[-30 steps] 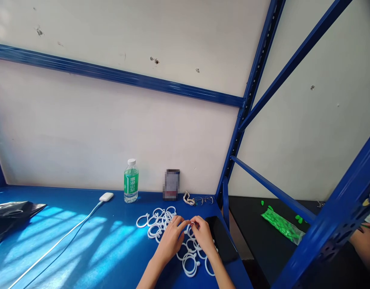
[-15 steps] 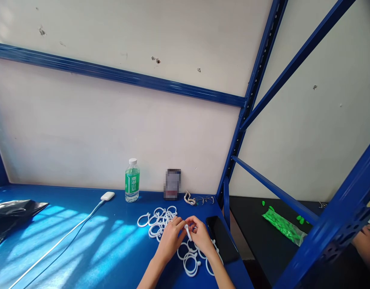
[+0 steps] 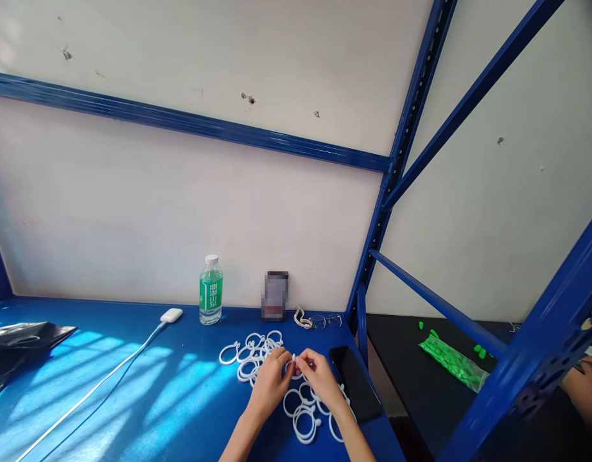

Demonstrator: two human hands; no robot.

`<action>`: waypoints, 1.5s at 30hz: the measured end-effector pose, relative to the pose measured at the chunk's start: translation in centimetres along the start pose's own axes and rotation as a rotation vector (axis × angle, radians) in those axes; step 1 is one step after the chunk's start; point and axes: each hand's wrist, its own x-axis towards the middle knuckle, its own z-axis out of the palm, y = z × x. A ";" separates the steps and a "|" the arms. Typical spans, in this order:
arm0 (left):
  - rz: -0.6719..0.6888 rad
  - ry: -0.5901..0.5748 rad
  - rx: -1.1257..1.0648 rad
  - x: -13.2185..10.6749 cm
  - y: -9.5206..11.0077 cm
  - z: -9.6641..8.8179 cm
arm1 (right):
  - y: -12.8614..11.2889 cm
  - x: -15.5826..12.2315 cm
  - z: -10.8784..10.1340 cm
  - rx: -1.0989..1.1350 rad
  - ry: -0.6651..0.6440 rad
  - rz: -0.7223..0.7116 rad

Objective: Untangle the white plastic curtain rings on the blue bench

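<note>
Between my fingertips is a white plastic curtain ring point(image 3: 294, 358), mostly covered by the fingers. My left hand point(image 3: 271, 380) pinches it from the left, and my right hand point(image 3: 320, 377) pinches it from the right; the fingertips almost meet. To the left and behind my left hand lies a heap of white rings point(image 3: 248, 368), overlapping each other. Another group of white rings point(image 3: 305, 425), some with small ball ends, lies below and partly under my right hand and wrist.
A black phone point(image 3: 356, 383) lies right of my right hand. Along the wall stand a water bottle point(image 3: 210, 292), a blurred upright card or box point(image 3: 275, 295) and glasses point(image 3: 325, 320). A white charger point(image 3: 171, 315), black bag point(image 3: 26, 350) and blue post point(image 3: 527, 359) flank me. A co-worker's hand point(image 3: 585, 388) shows far right.
The ring in my fingers has turned, so less of it shows. My right hand has brought its fingertips up against the left hand's. The loose rings stay put.
</note>
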 end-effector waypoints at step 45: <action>-0.017 0.263 0.303 0.3 -1.1 -1.1 | -1.8 -1.8 0.9 -0.595 -0.083 -0.062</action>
